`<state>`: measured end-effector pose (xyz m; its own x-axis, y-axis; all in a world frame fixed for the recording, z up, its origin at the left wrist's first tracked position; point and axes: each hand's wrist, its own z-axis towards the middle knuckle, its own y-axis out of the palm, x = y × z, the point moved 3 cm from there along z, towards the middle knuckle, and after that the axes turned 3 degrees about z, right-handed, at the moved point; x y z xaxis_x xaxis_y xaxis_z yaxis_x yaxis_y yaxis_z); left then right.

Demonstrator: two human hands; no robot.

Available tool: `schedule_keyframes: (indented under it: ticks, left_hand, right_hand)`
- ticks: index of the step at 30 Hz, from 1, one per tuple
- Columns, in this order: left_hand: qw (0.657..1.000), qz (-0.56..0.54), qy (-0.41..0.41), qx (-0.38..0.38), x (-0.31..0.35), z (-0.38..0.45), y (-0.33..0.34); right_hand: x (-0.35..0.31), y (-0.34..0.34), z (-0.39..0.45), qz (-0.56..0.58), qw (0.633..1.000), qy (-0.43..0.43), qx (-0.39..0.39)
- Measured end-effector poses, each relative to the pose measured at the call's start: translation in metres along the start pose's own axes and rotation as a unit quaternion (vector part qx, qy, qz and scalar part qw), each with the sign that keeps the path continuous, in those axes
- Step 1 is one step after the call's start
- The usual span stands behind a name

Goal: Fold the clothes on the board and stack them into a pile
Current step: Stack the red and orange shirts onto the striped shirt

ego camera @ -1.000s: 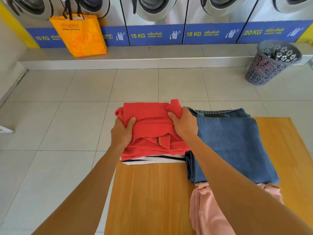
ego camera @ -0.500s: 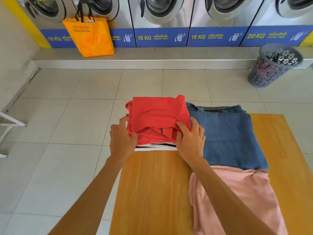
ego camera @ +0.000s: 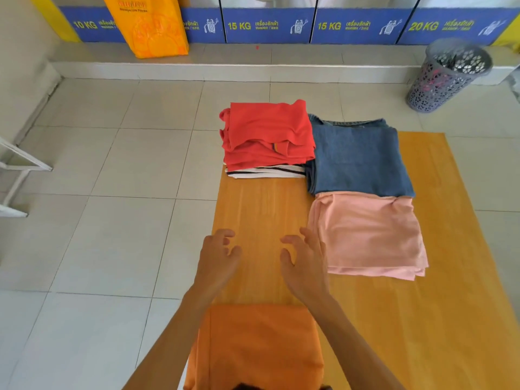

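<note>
**Clothes lying folded on the board, both hands free**

Clothes are sitting in folded stacks on the wooden board point(ego camera: 394, 319), which is running lengthwise from the lower centre up the frame. Going left to right: the left hand point(ego camera: 216, 256) is hovering over the board's left edge, fingers loosely curled and holding nothing; the red garment point(ego camera: 267, 133) is lying atop a striped one point(ego camera: 264, 172) in the upper centre; the right hand point(ego camera: 304, 263) is hovering spread and likewise released; the jeans point(ego camera: 357, 159) and pink garment point(ego camera: 368, 235) are lying further right. Half a second ago both hands were pressing the red garment; now they are hanging well short of it.
</note>
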<state>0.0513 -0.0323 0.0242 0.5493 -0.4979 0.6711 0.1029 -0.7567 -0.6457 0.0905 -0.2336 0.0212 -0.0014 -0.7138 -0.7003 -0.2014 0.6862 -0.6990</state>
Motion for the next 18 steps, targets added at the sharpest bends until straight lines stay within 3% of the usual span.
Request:
schedule_keyframes:
  ticks: [10,14,18]
  left_hand:
    - [0.999,0.046,-0.009,0.022,-0.078,-0.098,0.001]
    - [0.990,0.091,-0.066,0.081,-0.094,-0.132,0.003]
    - [0.985,0.072,-0.152,0.041,-0.114,-0.149,0.013]
  right_hand:
    - [0.026,0.008,-0.111,-0.069,0.996,0.038,-0.040]
    - [0.038,0.007,-0.137,-0.066,0.993,0.079,-0.061]
    - [0.048,0.007,-0.157,-0.030,0.985,0.157,-0.064]
